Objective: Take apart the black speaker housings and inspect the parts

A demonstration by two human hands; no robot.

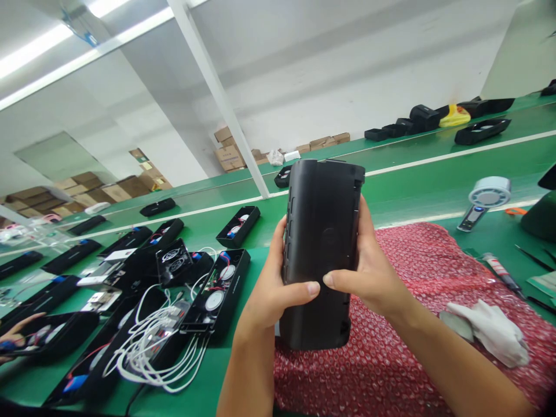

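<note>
A: Closest in, the left hand (271, 292) and right hand (373, 269) are holding up a black casing (321, 226), above the near part of the red bubble wrap (412, 255).

B: What are the fingers doing?

A: Both sets are grasping the casing's sides, with the thumbs pressing its face. Its lower end is hanging below them; I can't tell whether it's touching the wrap.

B: So what's the risk?

A: The shell is looking smooth, so a loosening grip could be letting it slide, I'd judge. Swinging it left could be snagging the white cables (152, 359) or knocking the open housing (217, 289).

B: And the textures?

A: The casing is showing rounded long edges and notches along its sides. The wrap is shining, all small domes. A crumpled white cloth (499, 333) is lying on it at right. The housing is exposing round, pale discs, and the cables are looping loosely over the green worktop (223, 359).
</note>
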